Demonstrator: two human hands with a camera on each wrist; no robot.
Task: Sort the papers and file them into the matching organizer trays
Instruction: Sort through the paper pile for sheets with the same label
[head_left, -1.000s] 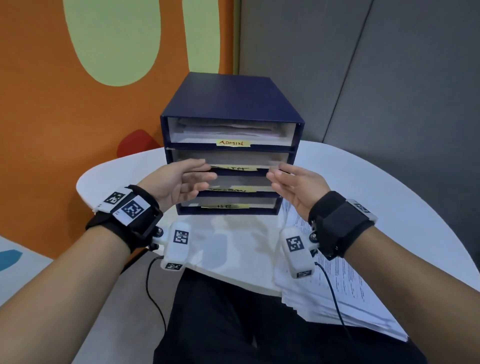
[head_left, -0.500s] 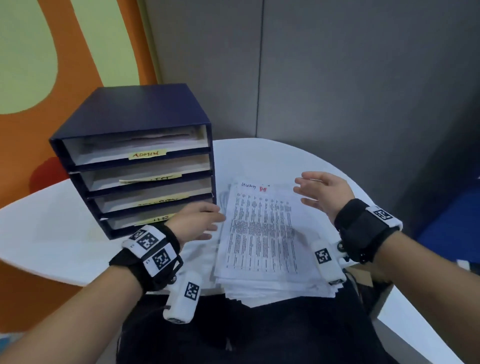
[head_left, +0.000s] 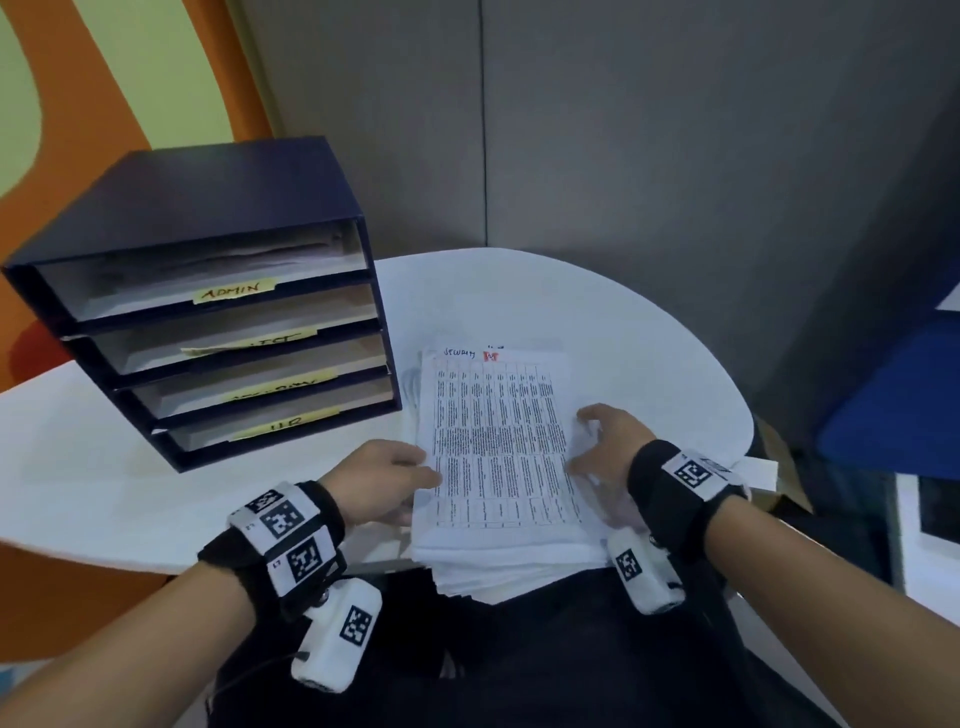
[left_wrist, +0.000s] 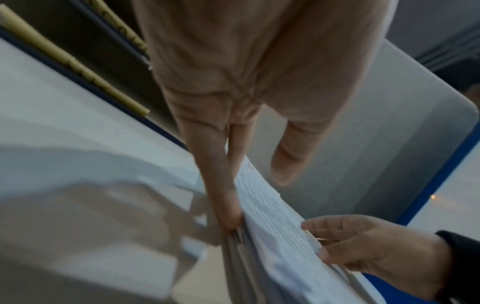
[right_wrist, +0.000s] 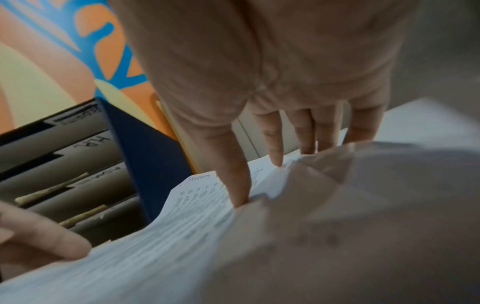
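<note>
One white table (head_left: 597, 306), rounded, its near edge hidden under the arms. On its left stands one dark blue organizer (head_left: 208, 208) with four trays stacked one above another, each with a yellow tape label. The top label (head_left: 235, 291) reads "ADMIN"; the second looks like "ICT" but is blurred; the third is smeared beyond reading; the bottom shows what may be "HR". Papers lie in the top tray; what is in the lower three is hard to make out.

Just beside the organizer's right side, one stack of papers (head_left: 498, 441) sits on the table, its near end overhanging the edge. The top sheet is a printed grid, print too small to read, with a handwritten word like "SECURITY" and a red mark at its head.

Two hands on that stack. The left hand (head_left: 384, 480) pinches the left edge, fingers under, thumb on top. The right hand (head_left: 605, 441) grips the right edge, fingers curled onto the sheet, which crumples under them.
</note>
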